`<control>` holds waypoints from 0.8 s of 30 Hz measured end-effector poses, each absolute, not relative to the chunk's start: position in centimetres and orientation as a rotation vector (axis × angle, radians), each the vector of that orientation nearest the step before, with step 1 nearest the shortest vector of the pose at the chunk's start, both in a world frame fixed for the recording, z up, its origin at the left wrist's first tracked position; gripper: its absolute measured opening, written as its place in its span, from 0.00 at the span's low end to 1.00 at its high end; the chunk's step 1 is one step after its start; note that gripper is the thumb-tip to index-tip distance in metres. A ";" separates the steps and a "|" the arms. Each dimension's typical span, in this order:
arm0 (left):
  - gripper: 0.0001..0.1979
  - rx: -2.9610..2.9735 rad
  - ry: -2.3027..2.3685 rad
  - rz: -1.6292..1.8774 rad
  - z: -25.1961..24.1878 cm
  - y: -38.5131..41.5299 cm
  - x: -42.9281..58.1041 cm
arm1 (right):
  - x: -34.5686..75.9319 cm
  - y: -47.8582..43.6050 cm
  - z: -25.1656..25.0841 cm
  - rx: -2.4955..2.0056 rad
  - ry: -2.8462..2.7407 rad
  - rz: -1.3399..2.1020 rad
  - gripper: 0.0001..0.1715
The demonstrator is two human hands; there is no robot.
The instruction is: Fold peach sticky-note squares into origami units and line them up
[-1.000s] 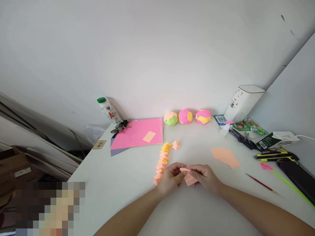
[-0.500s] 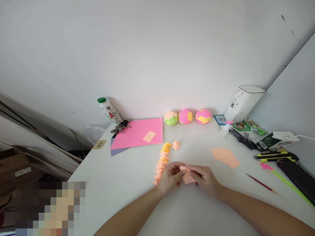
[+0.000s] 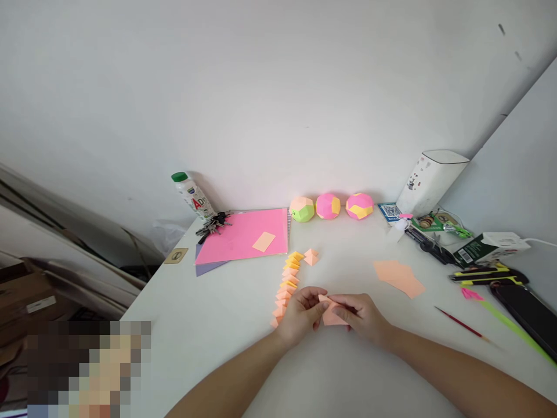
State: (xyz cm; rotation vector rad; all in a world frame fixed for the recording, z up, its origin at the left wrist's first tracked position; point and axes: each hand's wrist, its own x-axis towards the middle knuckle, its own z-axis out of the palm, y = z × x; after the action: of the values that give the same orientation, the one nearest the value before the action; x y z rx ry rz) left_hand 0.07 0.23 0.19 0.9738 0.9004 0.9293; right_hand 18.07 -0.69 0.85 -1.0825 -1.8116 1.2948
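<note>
My left hand (image 3: 300, 315) and my right hand (image 3: 363, 316) meet at the middle of the white table (image 3: 209, 325), both pinching a small orange paper piece (image 3: 331, 314) that lies between their fingertips. Just left of my left hand runs a row of several folded orange and yellow paper units (image 3: 287, 283). One more folded orange unit (image 3: 311, 256) sits apart at the row's far end.
Pink paper sheets (image 3: 243, 237) with an orange slip lie at the back left, beside keys (image 3: 212, 225) and a bottle (image 3: 190, 194). Three paper balls (image 3: 331, 206) line the wall. Loose orange sheets (image 3: 398, 277), a red stick (image 3: 461, 326), cutters (image 3: 487, 274) and boxes fill the right.
The orange paper piece has been folded smaller and lies lower and flatter between my fingers. Both hands stay in the same place.
</note>
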 end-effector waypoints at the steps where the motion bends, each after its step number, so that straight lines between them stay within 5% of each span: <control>1: 0.19 0.972 0.903 0.931 0.1 0.2 0.1 | 18.0 -0.7 1.0 -1.075 -1.816 1.298 0.20; 24: 0.17 0.988 0.890 0.934 -0.5 0.4 0.1 | 18.2 -0.6 0.9 -1.115 -1.817 1.339 0.21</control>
State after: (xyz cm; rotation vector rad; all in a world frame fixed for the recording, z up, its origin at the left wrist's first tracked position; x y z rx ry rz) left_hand 0.14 0.36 -0.48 0.9883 0.8896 0.9344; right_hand 18.21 -0.60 0.88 -1.1147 -1.8172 1.3386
